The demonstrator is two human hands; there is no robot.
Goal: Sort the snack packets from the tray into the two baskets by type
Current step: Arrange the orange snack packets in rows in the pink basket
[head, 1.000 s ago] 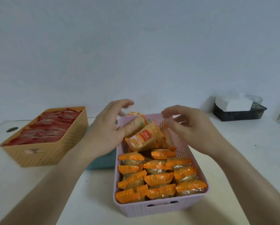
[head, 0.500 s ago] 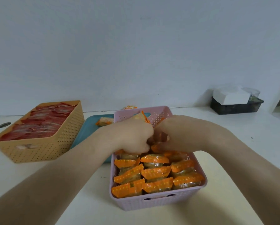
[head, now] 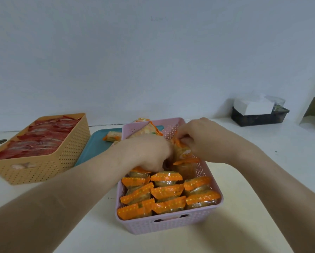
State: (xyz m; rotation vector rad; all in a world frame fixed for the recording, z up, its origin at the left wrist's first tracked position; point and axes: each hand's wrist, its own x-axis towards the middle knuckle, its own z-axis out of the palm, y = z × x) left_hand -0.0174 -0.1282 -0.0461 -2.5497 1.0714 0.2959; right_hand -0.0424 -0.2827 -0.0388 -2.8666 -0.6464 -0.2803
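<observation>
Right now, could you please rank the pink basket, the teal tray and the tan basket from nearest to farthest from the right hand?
1. Pink basket: directly beneath the right hand.
2. Teal tray: left, behind the basket.
3. Tan basket: far left.

Orange packets in pink basket, red packets filling tan basket, one packet on teal tray

Orange dotted packets, pink basket, red packets, tan basket, teal tray
</observation>
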